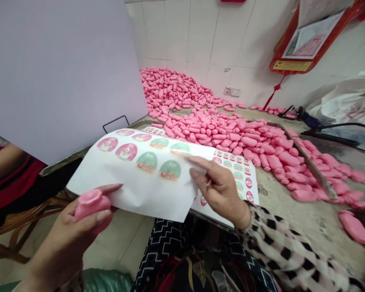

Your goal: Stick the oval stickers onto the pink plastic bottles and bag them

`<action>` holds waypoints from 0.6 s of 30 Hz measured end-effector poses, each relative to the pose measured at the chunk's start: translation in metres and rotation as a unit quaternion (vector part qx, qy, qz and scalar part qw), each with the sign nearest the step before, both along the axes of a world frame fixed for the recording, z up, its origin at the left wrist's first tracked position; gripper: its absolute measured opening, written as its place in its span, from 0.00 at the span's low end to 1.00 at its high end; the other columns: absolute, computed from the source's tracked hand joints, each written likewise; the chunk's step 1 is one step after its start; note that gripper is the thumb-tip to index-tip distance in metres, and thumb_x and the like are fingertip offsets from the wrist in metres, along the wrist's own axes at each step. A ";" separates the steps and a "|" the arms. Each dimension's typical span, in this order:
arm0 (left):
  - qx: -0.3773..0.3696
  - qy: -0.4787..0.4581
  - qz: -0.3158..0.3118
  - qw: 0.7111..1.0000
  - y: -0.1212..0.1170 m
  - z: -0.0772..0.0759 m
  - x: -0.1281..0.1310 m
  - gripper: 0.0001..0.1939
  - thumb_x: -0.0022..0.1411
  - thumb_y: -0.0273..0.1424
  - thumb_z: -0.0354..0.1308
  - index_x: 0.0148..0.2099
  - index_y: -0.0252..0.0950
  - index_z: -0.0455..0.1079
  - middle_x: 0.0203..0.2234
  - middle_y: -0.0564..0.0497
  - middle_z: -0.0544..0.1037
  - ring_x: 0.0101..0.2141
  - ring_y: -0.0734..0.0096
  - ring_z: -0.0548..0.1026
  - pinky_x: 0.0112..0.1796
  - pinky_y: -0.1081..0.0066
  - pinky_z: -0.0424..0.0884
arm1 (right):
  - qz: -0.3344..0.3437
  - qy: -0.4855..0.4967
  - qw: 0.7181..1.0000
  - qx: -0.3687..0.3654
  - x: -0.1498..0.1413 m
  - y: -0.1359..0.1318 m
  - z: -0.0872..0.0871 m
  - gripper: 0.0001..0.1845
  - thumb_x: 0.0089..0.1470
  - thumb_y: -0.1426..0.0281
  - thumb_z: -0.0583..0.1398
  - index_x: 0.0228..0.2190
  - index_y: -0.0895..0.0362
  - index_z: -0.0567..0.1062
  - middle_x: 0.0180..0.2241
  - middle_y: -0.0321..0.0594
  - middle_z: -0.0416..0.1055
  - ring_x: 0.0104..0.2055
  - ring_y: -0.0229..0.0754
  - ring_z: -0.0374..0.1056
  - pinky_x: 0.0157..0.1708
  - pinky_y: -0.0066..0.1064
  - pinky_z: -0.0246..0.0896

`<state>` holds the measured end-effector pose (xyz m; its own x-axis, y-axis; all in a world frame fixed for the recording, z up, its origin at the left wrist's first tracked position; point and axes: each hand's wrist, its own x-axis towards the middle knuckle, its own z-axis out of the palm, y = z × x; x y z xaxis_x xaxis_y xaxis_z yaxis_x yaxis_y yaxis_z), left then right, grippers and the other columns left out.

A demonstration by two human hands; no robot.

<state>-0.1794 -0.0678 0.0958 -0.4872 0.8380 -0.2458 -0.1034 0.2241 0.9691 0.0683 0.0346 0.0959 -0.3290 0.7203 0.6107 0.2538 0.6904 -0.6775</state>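
Observation:
My left hand is closed around a small pink plastic bottle, its open neck tilted up. Its index finger reaches along the near edge of a white sticker sheet. Rounded pink and green stickers stand in two rows on this raised, slightly bent sheet. At the sheet's right part, my right hand grips it, thumb on top and index finger stretched toward a green sticker. Whether a sticker is lifting there is too blurred to tell. More printed sticker sheets lie underneath on the table.
A big heap of pink bottles covers the table up to the tiled wall. A metal strip runs through the bottles at right. A pale panel stands at left, with another person's arm below it.

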 end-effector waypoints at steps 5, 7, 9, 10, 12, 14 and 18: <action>-0.035 -0.054 0.022 0.998 -0.012 -0.048 -0.024 0.24 0.36 0.31 0.67 0.41 0.38 0.73 0.36 0.51 0.76 0.36 0.67 0.72 0.32 0.77 0.70 | 0.117 -0.034 0.968 -0.217 -0.025 -0.004 -0.052 0.19 0.54 0.67 0.55 0.49 0.54 0.70 0.43 0.37 0.72 0.39 0.37 0.68 0.42 0.31 0.63; -0.038 -0.064 0.033 0.997 -0.014 -0.060 -0.028 0.22 0.35 0.31 0.68 0.38 0.37 0.74 0.37 0.50 0.76 0.34 0.68 0.73 0.33 0.76 0.72 | 0.138 -0.051 0.941 -0.305 -0.028 -0.008 -0.069 0.22 0.52 0.66 0.57 0.49 0.55 0.70 0.42 0.39 0.72 0.39 0.38 0.68 0.42 0.32 0.63; -0.046 -0.067 0.030 0.996 -0.015 -0.065 -0.032 0.21 0.36 0.32 0.69 0.38 0.37 0.74 0.39 0.50 0.76 0.35 0.68 0.73 0.33 0.76 0.72 | 0.158 -0.058 0.913 -0.372 -0.026 -0.013 -0.078 0.22 0.51 0.64 0.58 0.49 0.55 0.70 0.40 0.39 0.73 0.38 0.39 0.68 0.41 0.32 0.63; -0.057 -0.073 0.023 0.995 -0.014 -0.065 -0.035 0.21 0.38 0.32 0.69 0.38 0.37 0.74 0.40 0.50 0.76 0.35 0.68 0.73 0.33 0.75 0.73 | 0.170 -0.059 0.902 -0.393 -0.023 -0.016 -0.079 0.21 0.51 0.64 0.58 0.48 0.55 0.71 0.39 0.39 0.73 0.38 0.39 0.68 0.40 0.32 0.63; -0.089 -0.095 0.005 0.992 -0.009 -0.061 -0.042 0.18 0.42 0.32 0.67 0.39 0.38 0.74 0.38 0.52 0.76 0.33 0.70 0.73 0.33 0.75 0.72 | 0.184 -0.063 0.889 -0.415 -0.016 -0.023 -0.080 0.18 0.51 0.64 0.58 0.44 0.55 0.74 0.36 0.38 0.74 0.36 0.39 0.68 0.39 0.31 0.63; -0.109 -0.124 -0.009 0.986 0.001 -0.053 -0.052 0.16 0.46 0.31 0.65 0.40 0.38 0.73 0.32 0.55 0.76 0.30 0.73 0.73 0.32 0.76 0.72 | 0.175 -0.072 0.887 -0.422 -0.006 -0.029 -0.079 0.16 0.50 0.63 0.58 0.41 0.55 0.75 0.35 0.37 0.74 0.35 0.39 0.68 0.38 0.31 0.62; -0.078 -0.107 -0.041 0.990 0.034 -0.029 -0.064 0.12 0.51 0.25 0.60 0.41 0.33 0.71 0.25 0.57 0.74 0.24 0.79 0.70 0.27 0.81 0.69 | 0.136 -0.088 0.872 -0.461 0.014 -0.037 -0.087 0.15 0.49 0.62 0.59 0.38 0.57 0.76 0.32 0.37 0.74 0.33 0.38 0.67 0.35 0.30 0.61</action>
<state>-0.2431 -0.0337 0.0666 -0.3408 0.8168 -0.4655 -0.2785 0.3852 0.8798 0.0827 -0.0022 0.0089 -0.5952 0.7589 -0.2643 0.3217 -0.0764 -0.9437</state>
